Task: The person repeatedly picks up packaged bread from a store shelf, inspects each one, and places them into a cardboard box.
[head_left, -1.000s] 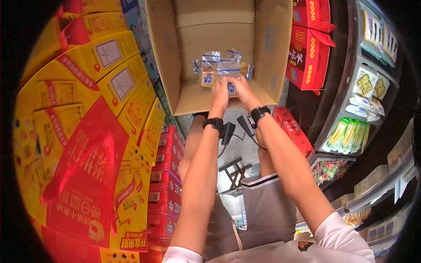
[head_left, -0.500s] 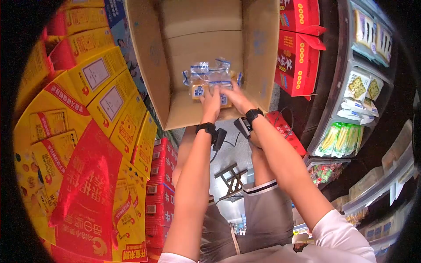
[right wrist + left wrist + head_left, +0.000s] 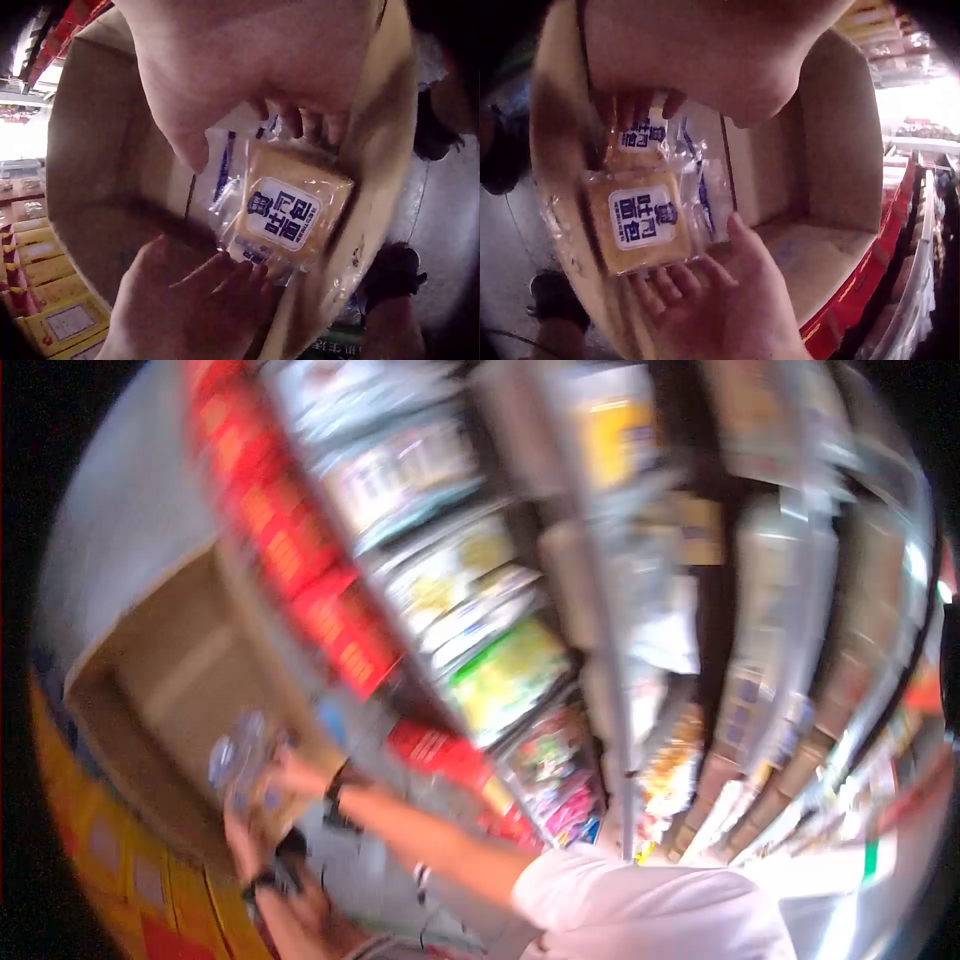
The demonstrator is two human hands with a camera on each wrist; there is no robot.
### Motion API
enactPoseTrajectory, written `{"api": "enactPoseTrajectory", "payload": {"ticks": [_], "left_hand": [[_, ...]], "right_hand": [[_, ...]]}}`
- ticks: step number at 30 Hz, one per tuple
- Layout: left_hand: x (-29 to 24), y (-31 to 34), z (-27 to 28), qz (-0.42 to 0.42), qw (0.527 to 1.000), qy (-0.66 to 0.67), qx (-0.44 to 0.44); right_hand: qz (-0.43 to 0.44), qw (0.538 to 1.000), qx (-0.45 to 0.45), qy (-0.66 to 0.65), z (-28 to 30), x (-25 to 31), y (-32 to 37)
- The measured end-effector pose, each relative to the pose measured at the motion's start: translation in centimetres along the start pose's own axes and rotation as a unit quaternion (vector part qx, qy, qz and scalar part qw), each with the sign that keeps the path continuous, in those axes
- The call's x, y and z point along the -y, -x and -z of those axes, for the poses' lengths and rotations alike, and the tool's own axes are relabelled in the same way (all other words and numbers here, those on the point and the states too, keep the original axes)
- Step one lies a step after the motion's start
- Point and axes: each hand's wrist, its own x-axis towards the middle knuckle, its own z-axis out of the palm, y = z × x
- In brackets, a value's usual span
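Both the left hand (image 3: 705, 52) and right hand (image 3: 247, 67) clasped bread packets (image 3: 634, 217) with curled fingers (image 3: 311, 126) at the cardboard box (image 3: 840, 150); seemingly just picked up, not yet put anywhere.

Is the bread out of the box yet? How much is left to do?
Done: the bread packets are gathered into one stack, and the floor of the box looks bare where it shows. In hand: the left hand and right hand grip the stack by the box's rim. Left: none has reached the shelves.
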Motion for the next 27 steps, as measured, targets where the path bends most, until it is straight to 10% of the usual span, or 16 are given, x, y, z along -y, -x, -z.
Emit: {"api": "enactPoseTrajectory", "payload": {"ticks": [3,4,5,7,11,21,27], "left_hand": [[8.4,-2.9,10.5,0.005,0.983,-0.053,-0.177],[10.7,-3.5,12.2,-0.231,0.876,-0.377,-0.195],[7.4,-0.6,9.1,-0.081,0.951,-0.179,-0.238],[4.5,2.0,4.5,-0.090,0.947,-0.156,-0.266],[-1.5,6.8,-2.0,-0.109,0.985,-0.021,-0.132],[-18.6,13.8,-30.6,-0.173,0.963,-0.206,0.020],[-18.4,16.8,-41.3,-0.193,0.944,-0.246,0.105]], "right_hand": [[-0.056,0.994,-0.064,-0.072,5.3,4.0,4.5],[0.013,0.998,-0.058,-0.030,6.9,4.2,4.9],[-0.075,0.994,0.010,-0.077,9.0,6.9,6.2],[0.070,0.992,-0.090,-0.060,10.2,5.8,7.2],[0.097,0.993,-0.057,-0.040,17.2,12.7,14.2],[0.153,0.971,-0.175,0.053,33.6,21.9,31.2],[0.130,0.969,-0.200,0.060,40.2,23.7,41.6]]}}
